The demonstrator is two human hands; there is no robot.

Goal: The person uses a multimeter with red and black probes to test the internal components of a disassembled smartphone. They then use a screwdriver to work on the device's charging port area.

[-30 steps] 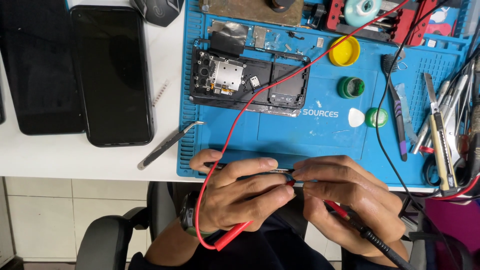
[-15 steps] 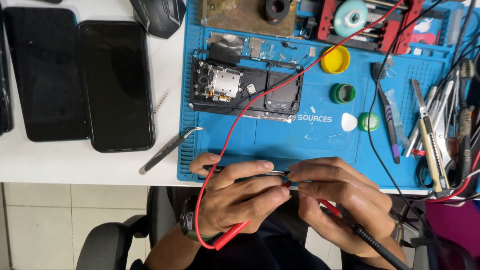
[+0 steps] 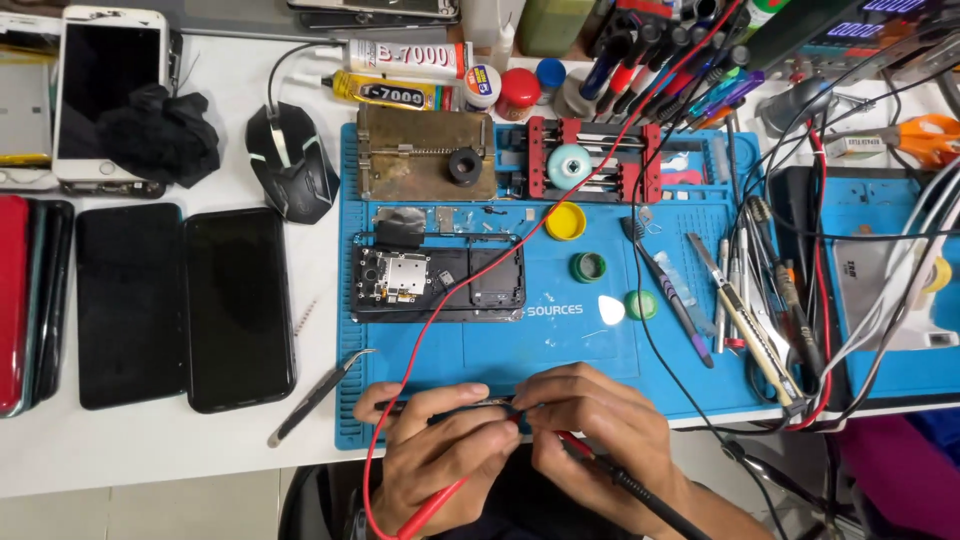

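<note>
Both hands meet at the near edge of the blue work mat [image 3: 600,350], knuckles up and fingers curled inward. The left hand [image 3: 440,455] pinches a thin dark strip-like part [image 3: 470,403] between thumb and fingertips, holding it level just above the mat's front edge; what the part is cannot be told. The right hand [image 3: 595,435] closes on the same part's other end, and a black probe [image 3: 640,495] with a red collar lies under its palm, angled toward the lower right. A red probe [image 3: 425,512] sits below the left hand, its glossy red lead [image 3: 480,275] looping up across the mat. Farther back on the mat lies an opened phone [image 3: 437,282], a black frame with a metal shield exposed. Slim metal tweezers [image 3: 318,396] rest beside the mat's left edge, near 2 dark, glassy phones [image 3: 185,305] on the white table [image 3: 150,450].
</note>
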